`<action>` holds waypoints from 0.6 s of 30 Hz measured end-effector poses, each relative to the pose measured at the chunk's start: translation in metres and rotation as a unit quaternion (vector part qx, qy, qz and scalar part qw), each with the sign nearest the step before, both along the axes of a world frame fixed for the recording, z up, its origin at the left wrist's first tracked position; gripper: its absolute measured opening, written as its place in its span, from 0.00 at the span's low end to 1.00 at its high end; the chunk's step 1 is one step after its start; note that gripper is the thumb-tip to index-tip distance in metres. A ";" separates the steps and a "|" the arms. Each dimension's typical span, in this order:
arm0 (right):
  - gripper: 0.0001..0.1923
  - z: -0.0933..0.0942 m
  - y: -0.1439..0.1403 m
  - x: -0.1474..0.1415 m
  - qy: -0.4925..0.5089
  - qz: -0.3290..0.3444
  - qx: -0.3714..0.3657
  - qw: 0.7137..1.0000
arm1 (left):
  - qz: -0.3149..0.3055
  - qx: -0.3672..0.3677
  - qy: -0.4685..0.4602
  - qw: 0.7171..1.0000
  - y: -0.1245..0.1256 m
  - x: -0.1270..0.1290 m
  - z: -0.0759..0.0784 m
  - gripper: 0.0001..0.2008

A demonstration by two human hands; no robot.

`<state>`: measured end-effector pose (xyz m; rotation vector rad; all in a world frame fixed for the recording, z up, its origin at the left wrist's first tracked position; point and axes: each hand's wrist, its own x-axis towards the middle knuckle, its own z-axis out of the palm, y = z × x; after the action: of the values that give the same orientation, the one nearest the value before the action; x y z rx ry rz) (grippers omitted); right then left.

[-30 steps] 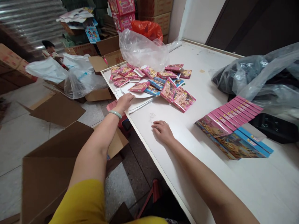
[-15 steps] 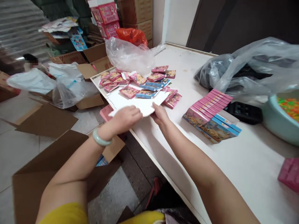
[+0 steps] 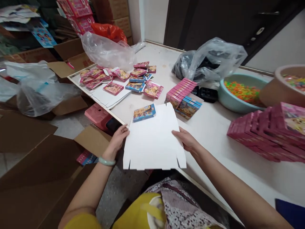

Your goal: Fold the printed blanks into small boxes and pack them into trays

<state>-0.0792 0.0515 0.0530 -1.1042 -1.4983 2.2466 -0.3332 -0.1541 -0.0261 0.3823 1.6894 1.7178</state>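
Since the earlier frame, the white card sheet (image 3: 153, 143) had come off the pile to the tabletop's (image 3: 214, 127) near edge, overhanging it, left hand (image 3: 118, 138) and right hand (image 3: 187, 141) each pinching a side. One blue box (image 3: 144, 113) lay on its far corner; bare tabletop stayed open to the right.

— What do the hands hold?
— A white card sheet (image 3: 153, 141): left hand (image 3: 118, 138) at its nine o'clock edge, right hand (image 3: 187, 141) at three, each grip closed on it.
— Anything on it?
— A blue box (image 3: 144, 113) at eleven o'clock.
— And beyond?
— Pink boxes (image 3: 182, 89) in a row at one o'clock on the surface (image 3: 214, 127).
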 end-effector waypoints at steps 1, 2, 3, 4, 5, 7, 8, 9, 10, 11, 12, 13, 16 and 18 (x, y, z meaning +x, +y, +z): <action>0.19 0.004 0.002 -0.005 0.015 -0.006 0.022 1.000 | 0.036 0.027 -0.019 0.999 0.007 0.001 0.002 0.34; 0.19 0.010 0.006 -0.014 0.032 -0.011 0.046 0.998 | 0.065 0.046 -0.027 0.996 0.016 -0.001 0.007 0.34; 0.19 0.017 0.011 -0.025 0.048 -0.016 0.067 0.996 | 0.084 0.057 -0.027 0.994 0.025 -0.006 0.014 0.32; 0.17 0.025 0.016 -0.036 0.058 -0.024 0.081 0.995 | 0.094 0.064 -0.021 0.993 0.034 -0.012 0.022 0.30; 0.15 0.033 0.019 -0.045 0.056 -0.035 0.087 0.994 | 0.090 0.066 -0.020 0.994 0.042 -0.018 0.030 0.26; 0.11 0.046 0.022 -0.052 0.026 -0.059 0.080 0.995 | 0.048 0.059 -0.040 0.996 0.051 -0.022 0.044 0.21; 0.10 0.049 0.019 -0.048 0.010 -0.069 0.076 0.995 | 0.023 0.052 -0.053 0.997 0.051 -0.020 0.049 0.20; 0.11 0.050 0.014 -0.038 0.003 -0.070 0.077 0.995 | 0.005 0.049 -0.064 0.997 0.048 -0.014 0.051 0.20; 0.12 0.048 0.007 -0.024 0.007 -0.059 0.083 0.995 | -0.003 0.056 -0.071 0.996 0.044 -0.005 0.051 0.22; 0.13 0.044 -0.001 -0.005 0.018 -0.044 0.097 0.994 | -0.003 0.073 -0.077 0.994 0.037 0.007 0.050 0.24; 0.14 0.038 -0.011 0.016 0.028 -0.022 0.116 0.993 | 0.000 0.096 -0.084 0.992 0.031 0.022 0.047 0.27; 0.14 0.031 -0.020 0.040 0.028 -0.016 0.148 0.988 | 0.002 0.115 -0.097 0.989 0.025 0.039 0.043 0.28; 0.19 0.005 -0.039 0.112 -0.029 -0.131 0.246 0.960 | -0.019 0.135 -0.140 0.981 0.021 0.093 0.031 0.28; 0.23 -0.012 -0.039 0.155 -0.073 -0.229 0.246 0.939 | -0.055 0.128 -0.145 0.980 0.032 0.126 0.024 0.27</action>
<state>0.0763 0.0120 0.0411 -1.3001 -1.5385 1.4081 -0.2075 -0.1217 -0.0020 0.3177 1.2243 1.8136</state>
